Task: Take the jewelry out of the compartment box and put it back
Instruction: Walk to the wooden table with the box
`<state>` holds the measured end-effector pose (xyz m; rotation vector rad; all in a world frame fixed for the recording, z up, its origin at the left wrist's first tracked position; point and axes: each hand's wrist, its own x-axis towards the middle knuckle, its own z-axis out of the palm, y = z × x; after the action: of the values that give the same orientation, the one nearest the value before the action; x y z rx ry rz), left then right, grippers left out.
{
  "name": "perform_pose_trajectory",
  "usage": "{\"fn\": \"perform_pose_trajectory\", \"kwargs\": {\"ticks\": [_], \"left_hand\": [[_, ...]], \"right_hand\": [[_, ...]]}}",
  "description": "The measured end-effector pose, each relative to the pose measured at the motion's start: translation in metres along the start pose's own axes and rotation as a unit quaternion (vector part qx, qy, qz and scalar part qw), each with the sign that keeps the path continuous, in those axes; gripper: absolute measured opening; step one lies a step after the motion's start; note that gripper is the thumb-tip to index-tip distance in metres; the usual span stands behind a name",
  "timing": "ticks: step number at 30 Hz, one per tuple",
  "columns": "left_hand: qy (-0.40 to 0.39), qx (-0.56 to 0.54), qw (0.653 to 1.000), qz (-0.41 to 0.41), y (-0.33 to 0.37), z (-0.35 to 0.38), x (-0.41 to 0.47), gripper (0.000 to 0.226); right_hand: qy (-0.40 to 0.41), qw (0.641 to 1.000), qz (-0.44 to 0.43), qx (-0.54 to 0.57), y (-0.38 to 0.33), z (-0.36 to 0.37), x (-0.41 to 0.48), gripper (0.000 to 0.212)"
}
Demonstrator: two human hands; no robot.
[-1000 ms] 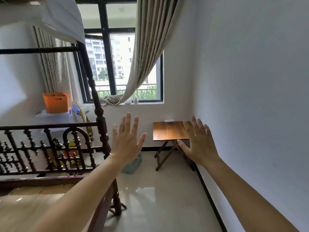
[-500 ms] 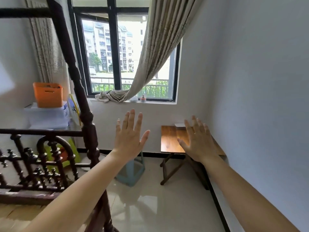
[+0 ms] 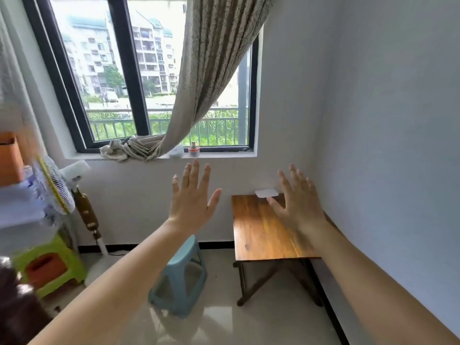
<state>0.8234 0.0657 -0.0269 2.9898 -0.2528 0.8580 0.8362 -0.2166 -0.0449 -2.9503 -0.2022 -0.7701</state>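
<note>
A small white flat box (image 3: 266, 193) lies at the far edge of a wooden folding table (image 3: 258, 232) against the right wall; I cannot tell whether it is the compartment box, and no jewelry shows. My left hand (image 3: 193, 200) is raised in the air left of the table, fingers spread, holding nothing. My right hand (image 3: 297, 206) is held up over the table's far right part, fingers spread, empty, just right of the white box.
A light blue plastic stool (image 3: 181, 277) stands on the tiled floor left of the table. A standing fan (image 3: 53, 188), a green stool (image 3: 49, 265) and storage boxes crowd the left side. A window with a tied curtain (image 3: 211, 75) is ahead; the wall runs along the right.
The view has moved forward past the dark wooden bed frame towards the window corner; table and stool appear closer. Both hands stay raised and spread.
</note>
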Motion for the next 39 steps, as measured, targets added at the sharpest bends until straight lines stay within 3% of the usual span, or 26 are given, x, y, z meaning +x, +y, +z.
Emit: {"fn": "perform_pose_trajectory", "kwargs": {"ticks": [8, 16, 20, 28, 35, 39], "left_hand": [[-0.031, -0.014, 0.999, 0.029, 0.003, 0.147, 0.19, 0.074], [-0.03, -0.049, 0.996, 0.065, 0.018, 0.242, 0.384, 0.073], [-0.024, -0.077, 0.993, 0.082, 0.025, 0.291, 0.444, 0.071], [-0.08, -0.136, 0.971, 0.181, 0.077, 0.451, 0.577, 0.074], [-0.186, -0.183, 0.918, 0.299, 0.133, 0.593, 0.662, 0.073], [-0.248, -0.21, 0.875, 0.358, 0.165, 0.651, 0.666, 0.071]], "right_hand": [[-0.03, 0.999, 0.024, -0.012, 0.067, 0.14, 0.172, 0.081], [-0.026, 0.996, 0.087, -0.017, 0.149, 0.195, 0.349, 0.08], [-0.025, 0.995, 0.091, -0.033, 0.178, 0.219, 0.385, 0.08], [-0.06, 0.97, 0.222, -0.072, 0.251, 0.326, 0.437, 0.079], [-0.118, 0.919, 0.36, -0.11, 0.284, 0.41, 0.469, 0.077], [-0.149, 0.885, 0.427, -0.114, 0.291, 0.452, 0.457, 0.076]]}}
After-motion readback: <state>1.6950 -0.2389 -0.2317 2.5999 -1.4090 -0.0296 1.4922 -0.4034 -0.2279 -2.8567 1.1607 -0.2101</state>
